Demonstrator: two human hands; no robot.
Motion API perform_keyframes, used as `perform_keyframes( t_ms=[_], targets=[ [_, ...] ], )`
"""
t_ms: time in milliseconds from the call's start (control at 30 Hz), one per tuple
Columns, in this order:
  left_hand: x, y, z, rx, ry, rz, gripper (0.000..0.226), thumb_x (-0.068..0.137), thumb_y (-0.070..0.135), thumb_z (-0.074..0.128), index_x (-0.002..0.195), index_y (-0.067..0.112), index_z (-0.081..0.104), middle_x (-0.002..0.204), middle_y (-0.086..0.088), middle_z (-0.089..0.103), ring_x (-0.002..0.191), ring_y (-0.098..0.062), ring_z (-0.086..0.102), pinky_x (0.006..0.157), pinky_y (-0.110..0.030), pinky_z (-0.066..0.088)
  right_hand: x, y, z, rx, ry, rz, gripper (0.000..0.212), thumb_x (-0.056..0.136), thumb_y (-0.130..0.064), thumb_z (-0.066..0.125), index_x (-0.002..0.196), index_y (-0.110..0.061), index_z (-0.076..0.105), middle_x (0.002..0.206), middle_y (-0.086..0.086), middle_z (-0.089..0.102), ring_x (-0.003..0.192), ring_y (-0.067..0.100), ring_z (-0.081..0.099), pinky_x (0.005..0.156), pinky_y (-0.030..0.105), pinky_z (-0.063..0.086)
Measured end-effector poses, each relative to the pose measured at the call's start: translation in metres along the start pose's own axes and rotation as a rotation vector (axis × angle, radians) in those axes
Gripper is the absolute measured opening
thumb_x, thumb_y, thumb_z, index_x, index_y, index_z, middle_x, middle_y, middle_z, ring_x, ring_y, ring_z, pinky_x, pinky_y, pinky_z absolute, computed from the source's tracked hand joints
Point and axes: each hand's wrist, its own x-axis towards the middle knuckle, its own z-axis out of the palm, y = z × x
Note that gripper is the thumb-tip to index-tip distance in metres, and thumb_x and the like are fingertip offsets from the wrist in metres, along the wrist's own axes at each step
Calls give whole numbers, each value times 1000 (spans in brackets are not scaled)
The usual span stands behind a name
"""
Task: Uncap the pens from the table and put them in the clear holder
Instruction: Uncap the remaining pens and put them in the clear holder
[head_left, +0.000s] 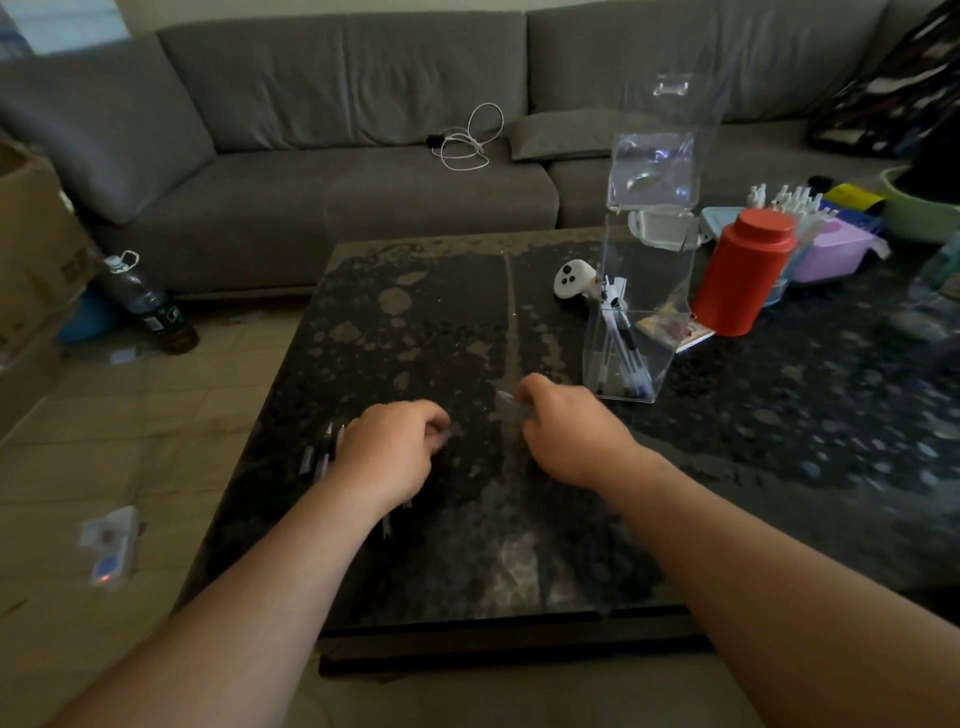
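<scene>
- Left hand (397, 447): fingers curled, knuckles up, low over the dark speckled surface (415, 322). Something small and blurred sits at the fingertips; cannot tell whether it is gripped.
- Right hand (563, 421): fingers curled round a pale, blurred pen (511, 404) whose end juts out to the left of the fist. The two hands are near each other, not touching.
- Loose pens (323, 453): a few lying side by side on the surface just left of the left hand, partly hidden by it; another bit of pen shows under the left wrist.
- Clear holder (631, 343): tall transparent stand, just far-right of the right hand; its low front compartment holds several pens leaning upright.
- White controller (571, 280): on the surface, far side, just left of the holder.
- Red canister (743, 270): upright, right of the holder, with pastel tubs beyond it.
- Grey sofa (337, 130): far side, white cable (470, 140) coiled on the seat.
- Bottle (148, 306): on the floor, far left.
</scene>
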Motion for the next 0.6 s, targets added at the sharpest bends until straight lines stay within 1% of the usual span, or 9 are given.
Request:
perform_keyframes(
  t_ms=[67,133,200,267,367,467,600],
  targets=[
    [2,0,0,-187,91,-12,27,106,25,60,127,38,70,125,12,68,114,-12,64,99,-37,55,0,5,-5,58,136,-50,21,104,-31,53,124,-29,61,103,-4,66,93,18,63,80,40,55],
    [1,3,-3,-285,165,11,26,105,21,61,125,33,72,126,12,65,115,-10,62,99,-31,52,0,8,-6,83,283,-141,23,104,-34,57,124,-30,67,104,-4,71,97,18,66,81,36,54],
    [-1,6,-5,-338,213,26,24,104,19,63,121,33,73,122,13,67,112,-8,63,96,-30,52,-1,10,-7,46,358,-252,27,102,-37,59,127,-33,69,105,-3,72,99,21,67,84,39,55],
    [-4,8,-4,-370,222,21,22,104,19,63,115,36,73,114,17,69,106,-6,63,92,-30,53,-3,10,-7,-50,362,-346,24,101,-42,59,122,-38,70,95,-4,67,90,22,66,75,40,57],
    [-5,8,-2,-369,236,27,21,103,21,64,105,41,71,101,20,68,97,-4,63,86,-35,56,-6,4,-7,-156,360,-428,21,101,-44,58,115,-40,73,85,-9,59,79,15,61,61,31,48],
    [-5,8,0,-364,265,44,22,103,20,65,103,41,72,98,20,68,95,-4,64,85,-34,56,-7,-1,-6,-188,375,-447,20,101,-45,57,111,-39,73,82,-11,57,77,14,59,57,29,43],
    [-6,9,0,-353,265,58,23,102,22,66,106,44,72,103,21,69,99,-4,64,86,-30,54,-7,-1,-6,-189,391,-429,21,102,-46,54,111,-40,73,81,-11,53,76,14,56,57,28,38]
  ],
)
